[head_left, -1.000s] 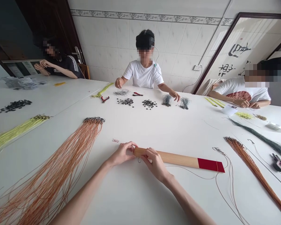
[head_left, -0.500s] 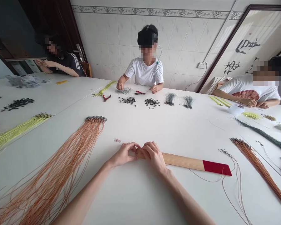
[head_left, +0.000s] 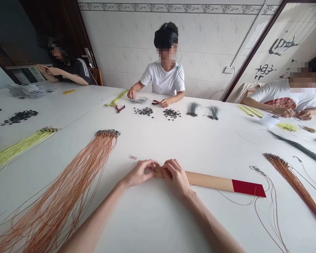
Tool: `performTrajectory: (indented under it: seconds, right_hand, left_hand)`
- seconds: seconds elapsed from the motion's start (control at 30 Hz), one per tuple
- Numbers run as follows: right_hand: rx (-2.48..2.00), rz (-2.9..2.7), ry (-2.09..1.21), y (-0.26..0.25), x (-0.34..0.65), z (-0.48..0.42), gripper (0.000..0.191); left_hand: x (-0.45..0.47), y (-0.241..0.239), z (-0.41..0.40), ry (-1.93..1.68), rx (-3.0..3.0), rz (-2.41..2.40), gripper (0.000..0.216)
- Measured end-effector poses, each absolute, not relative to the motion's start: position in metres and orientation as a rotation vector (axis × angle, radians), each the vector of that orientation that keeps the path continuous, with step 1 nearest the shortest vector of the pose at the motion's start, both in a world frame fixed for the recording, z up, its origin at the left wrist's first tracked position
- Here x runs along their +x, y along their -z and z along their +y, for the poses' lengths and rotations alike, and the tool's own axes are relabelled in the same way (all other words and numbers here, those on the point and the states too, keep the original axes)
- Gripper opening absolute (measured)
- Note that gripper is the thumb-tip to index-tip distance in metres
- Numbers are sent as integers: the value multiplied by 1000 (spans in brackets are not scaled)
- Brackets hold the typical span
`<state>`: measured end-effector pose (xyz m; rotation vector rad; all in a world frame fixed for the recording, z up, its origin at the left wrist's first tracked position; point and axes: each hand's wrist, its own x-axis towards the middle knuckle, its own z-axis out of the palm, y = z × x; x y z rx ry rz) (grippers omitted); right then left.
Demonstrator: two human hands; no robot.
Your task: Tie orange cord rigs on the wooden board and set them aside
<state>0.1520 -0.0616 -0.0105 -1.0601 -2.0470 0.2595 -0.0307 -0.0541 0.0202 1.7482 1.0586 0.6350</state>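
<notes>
A flat wooden strip (head_left: 209, 181) with a dark red end lies on the white table in front of me. At its left end, my left hand (head_left: 139, 173) pinches with thumb and forefinger curled round the tip. My right hand (head_left: 177, 175) lies across the strip just beside it, fingers bent together on a thin brown line that loops over the wood; the fingertips are partly hidden. From under the strip, a length of brown line (head_left: 234, 202) trails to the right, past the red end. Beyond my left hand is a small clear packet with red marks (head_left: 132, 157).
Orange lines (head_left: 86, 168) are spread at left, and a brown bundle (head_left: 297, 182) lies at right. Loose hooked lines (head_left: 272, 196) are near the red end. Several people sit around the table, with red-handled pliers (head_left: 119, 109) and black pieces (head_left: 144, 111) at the far side.
My right hand has shifted slightly right, baring more of the strip's left end and a loop of line there. The co-worker opposite has moved a hand toward the pliers.
</notes>
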Motion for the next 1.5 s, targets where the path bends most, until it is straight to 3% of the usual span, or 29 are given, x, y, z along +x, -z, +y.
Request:
performTrajectory:
  seconds: [1.5]
  right_hand:
    - [-1250, -2022, -399, 12, 152, -63, 14]
  left_hand:
    - [-28, -12, -50, -660, 1695, 1082, 20]
